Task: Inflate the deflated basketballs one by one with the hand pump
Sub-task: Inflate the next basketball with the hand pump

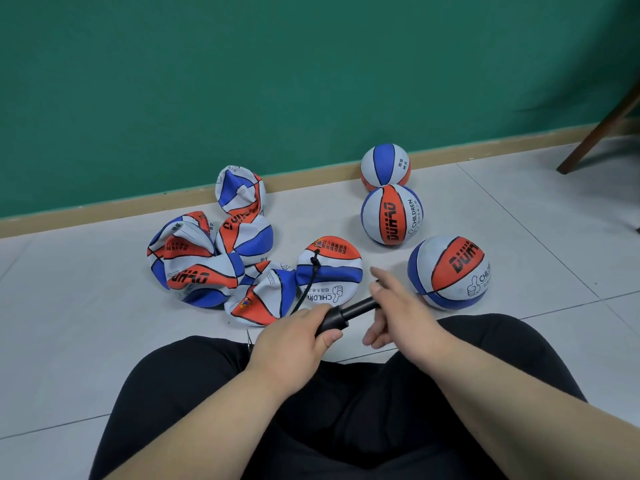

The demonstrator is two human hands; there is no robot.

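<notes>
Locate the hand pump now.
Head view, low centre: the hand pump is gripped by the left hand, its hose running up to the flat ball.

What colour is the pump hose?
Black. The pump hose shows best in the head view, against the ball.

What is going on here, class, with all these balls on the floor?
A person sitting on the tiled floor works a black hand pump. The left hand grips the barrel; the right hand is at the handle end, its grip unclear. The pump's hose runs to a flat basketball just ahead. Three round basketballs stand to the right, and a pile of deflated ones lies to the left.
</notes>
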